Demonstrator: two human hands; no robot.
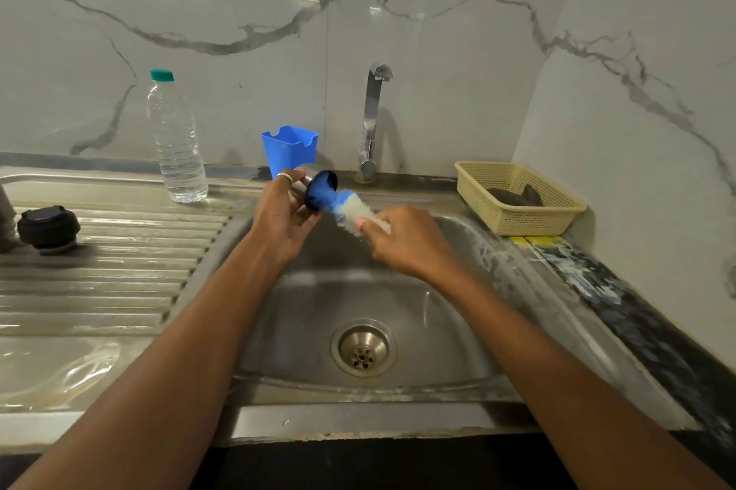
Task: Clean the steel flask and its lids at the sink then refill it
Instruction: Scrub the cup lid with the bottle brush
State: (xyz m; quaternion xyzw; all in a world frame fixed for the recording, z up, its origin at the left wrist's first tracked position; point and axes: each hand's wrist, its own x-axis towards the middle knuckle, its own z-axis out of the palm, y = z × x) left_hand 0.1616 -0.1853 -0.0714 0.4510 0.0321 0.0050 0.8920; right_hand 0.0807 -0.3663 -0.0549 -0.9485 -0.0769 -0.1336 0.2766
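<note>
Right, the steel sink [458, 330] fills my view, with its ribbed draining board [119, 282] wet on the left. At the back stands one clear water bottle [177, 143]. There's one cream basket [517, 223] on the right and one blue tub [289, 149] beside the one tap [372, 119], with no water running that I can see.

My left hand [280, 215] grips the steel cup lid [318, 191] above the basin, fingers curled round its wall, mouth facing right. My right hand [406, 238] pinches the one bottle brush [350, 211] at its white bristles, and the blue bristles are at the lid's mouth.

I reckon that lid is light, rigid and slick when wet, so gripping its outer wall, as now, looks soundest. The brush is soft and springy and would be better held nearer its stem.

I count two lids: this one and one black stopper [47, 229] on the draining board. A grey shape at the far left edge may be the flask, but I can't tell.
</note>
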